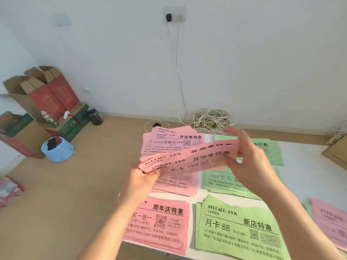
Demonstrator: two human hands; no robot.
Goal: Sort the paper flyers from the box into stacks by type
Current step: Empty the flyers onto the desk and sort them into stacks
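White wall, wood-tone floor, and a white desk (304,175) carrying flyer stacks. Both forearms reach forward above the desk.

The left hand (143,178) grips the left end of a bundle of pink flyers (189,158), fingers curled round it. The right hand (250,162) clasps the right end, palm turned leftward and fingers bent over the top edge. The bundle is held clear of the desk, right end higher, its sheets fanned slightly apart.

- Beyond the bundle: far pink stack (172,142).
- Under the bundle: middle pink stack (178,184).
- Under the right hand: middle green stack (219,182).
- Beyond the right hand: far green stack (272,152).
- Beside the left forearm: near pink stack (161,224).
- Between the forearms: near green stack (238,228).
- Right of the right forearm: side pink stack (330,222).

A cardboard box (337,153) sits well right of the right hand, cropped by the frame edge.
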